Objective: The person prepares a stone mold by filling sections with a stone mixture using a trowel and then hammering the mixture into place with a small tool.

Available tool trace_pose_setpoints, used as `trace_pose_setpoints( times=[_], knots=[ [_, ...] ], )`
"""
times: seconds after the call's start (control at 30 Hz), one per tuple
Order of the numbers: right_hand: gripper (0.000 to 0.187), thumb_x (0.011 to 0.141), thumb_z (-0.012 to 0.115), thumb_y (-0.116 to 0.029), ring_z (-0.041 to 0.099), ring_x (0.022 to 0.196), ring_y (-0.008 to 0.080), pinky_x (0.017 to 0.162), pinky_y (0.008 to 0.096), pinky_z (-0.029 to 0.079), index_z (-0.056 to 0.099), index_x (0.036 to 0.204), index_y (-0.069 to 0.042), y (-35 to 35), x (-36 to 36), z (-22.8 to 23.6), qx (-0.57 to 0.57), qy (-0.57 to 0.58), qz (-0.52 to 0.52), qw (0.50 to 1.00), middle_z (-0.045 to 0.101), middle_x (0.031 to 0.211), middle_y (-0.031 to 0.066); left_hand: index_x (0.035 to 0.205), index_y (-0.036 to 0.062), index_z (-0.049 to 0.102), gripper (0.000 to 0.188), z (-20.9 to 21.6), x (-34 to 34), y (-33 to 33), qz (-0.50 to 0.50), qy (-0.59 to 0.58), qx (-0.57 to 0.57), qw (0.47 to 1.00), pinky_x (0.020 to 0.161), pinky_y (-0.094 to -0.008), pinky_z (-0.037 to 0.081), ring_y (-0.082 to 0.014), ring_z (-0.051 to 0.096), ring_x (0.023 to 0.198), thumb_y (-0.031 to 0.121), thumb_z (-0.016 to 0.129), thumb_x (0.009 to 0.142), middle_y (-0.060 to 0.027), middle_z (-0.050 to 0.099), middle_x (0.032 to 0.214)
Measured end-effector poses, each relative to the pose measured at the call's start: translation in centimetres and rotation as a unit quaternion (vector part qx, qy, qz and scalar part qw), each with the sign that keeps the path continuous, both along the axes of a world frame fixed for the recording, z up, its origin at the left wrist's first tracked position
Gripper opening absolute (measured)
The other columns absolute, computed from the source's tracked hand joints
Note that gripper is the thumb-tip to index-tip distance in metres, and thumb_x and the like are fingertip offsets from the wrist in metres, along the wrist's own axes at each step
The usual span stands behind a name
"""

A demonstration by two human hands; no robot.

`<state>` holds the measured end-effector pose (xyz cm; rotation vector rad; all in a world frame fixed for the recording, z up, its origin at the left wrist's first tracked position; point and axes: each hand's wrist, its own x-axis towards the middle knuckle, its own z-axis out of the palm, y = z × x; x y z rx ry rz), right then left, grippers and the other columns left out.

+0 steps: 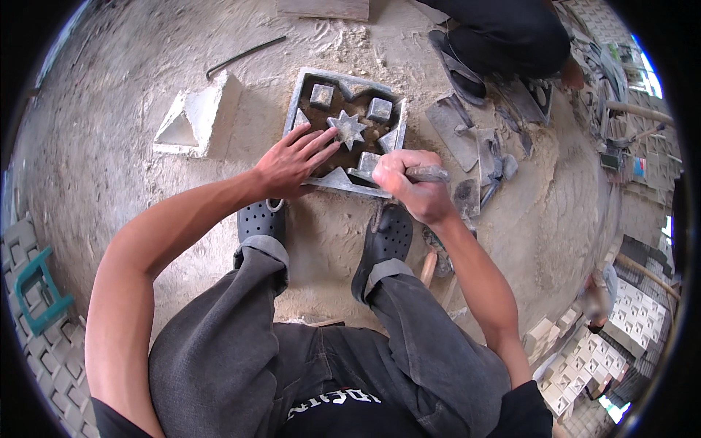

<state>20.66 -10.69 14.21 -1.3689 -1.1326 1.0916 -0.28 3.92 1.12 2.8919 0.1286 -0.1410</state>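
Observation:
A square grey metal mould (294, 109) lies on the dusty floor between and beyond my feet. Inside it, an eight-pointed star block (347, 131), square blocks (380, 109) and triangular corners along the walls rise from brown, sandy-looking material. Across the mould's left side rests my left hand (294, 158), fingers stretched out flat with the tips close to the star. Over the near right corner, my right hand (412, 179) is closed round the grey, rounded handle of a small hand tool (428, 174). Its working end is mostly hidden by my fingers.
A pale cast block (197, 120) with a triangular hollow stands left of the mould, near a bent metal rod (244, 56). Trowels and flat plates (453, 131) lie at right, beside another person's dark-clad leg (504, 33). Patterned blocks (588, 365) stand at the lower right.

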Motion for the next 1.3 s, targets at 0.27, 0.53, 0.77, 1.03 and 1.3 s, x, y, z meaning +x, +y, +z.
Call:
trace_pose_setpoints(
  times=[0.27, 0.53, 0.77, 1.03, 1.3],
  knots=[
    [0.031, 0.084, 0.067, -0.004, 0.038, 0.041, 0.0129, 0.042, 0.0308, 0.03, 0.053, 0.056, -0.002, 0.0, 0.5, 5.5, 0.104, -0.036, 0.068, 0.992, 0.041, 0.048, 0.0029, 0.157, 0.0061, 0.028, 0.114, -0.3, -0.3, 0.1, 0.005, -0.02, -0.009, 1.0, 0.126, -0.0465, 0.016, -0.0271, 0.032, 0.148, 0.043, 0.084, 0.065, -0.017, 0.023, 0.165],
    [0.034, 0.085, 0.069, -0.007, 0.041, 0.048, 0.0068, 0.045, 0.0275, 0.031, 0.052, 0.057, -0.003, -0.9, 0.1, 3.3, 0.048, 0.027, 0.031, 0.998, 0.045, 0.051, -0.0008, 0.158, 0.0059, 0.026, 0.103, 0.7, 0.2, 0.0, -0.004, 0.039, 0.016, 0.999, 0.126, -0.0461, 0.015, -0.0265, 0.031, 0.149, 0.047, 0.077, 0.077, -0.0162, 0.022, 0.165],
    [0.038, 0.089, 0.067, -0.012, 0.034, 0.049, 0.0062, 0.045, 0.029, 0.028, 0.049, 0.057, -0.001, -0.5, 0.5, 2.4, 0.031, -0.039, 0.021, 0.999, 0.038, 0.051, -0.0008, 0.157, 0.0058, 0.028, 0.105, 1.0, 0.3, 0.0, -0.004, 0.034, 0.002, 0.999, 0.125, -0.0459, 0.017, -0.0263, 0.033, 0.148, 0.042, 0.08, 0.073, -0.0169, 0.024, 0.165],
    [0.038, 0.091, 0.067, -0.012, 0.037, 0.049, 0.0061, 0.045, 0.0292, 0.029, 0.05, 0.059, 0.0, -1.5, -0.6, 6.4, 0.037, -0.014, -0.064, 0.997, 0.042, 0.052, -0.0002, 0.157, 0.005, 0.028, 0.104, 0.3, -0.1, 0.1, 0.0, 0.011, -0.01, 1.0, 0.125, -0.0463, 0.017, -0.0266, 0.033, 0.147, 0.041, 0.079, 0.074, -0.0169, 0.023, 0.165],
    [0.035, 0.092, 0.068, -0.014, 0.04, 0.057, 0.0059, 0.051, 0.0286, 0.032, 0.052, 0.064, 0.001, -1.4, 0.0, 1.3, -0.002, 0.014, -0.043, 0.999, 0.044, 0.057, -0.0016, 0.157, 0.005, 0.028, 0.104, 0.5, 0.4, 0.0, -0.011, 0.015, 0.011, 1.0, 0.125, -0.0465, 0.017, -0.0267, 0.035, 0.147, 0.047, 0.078, 0.076, -0.0171, 0.025, 0.164]
  ],
)
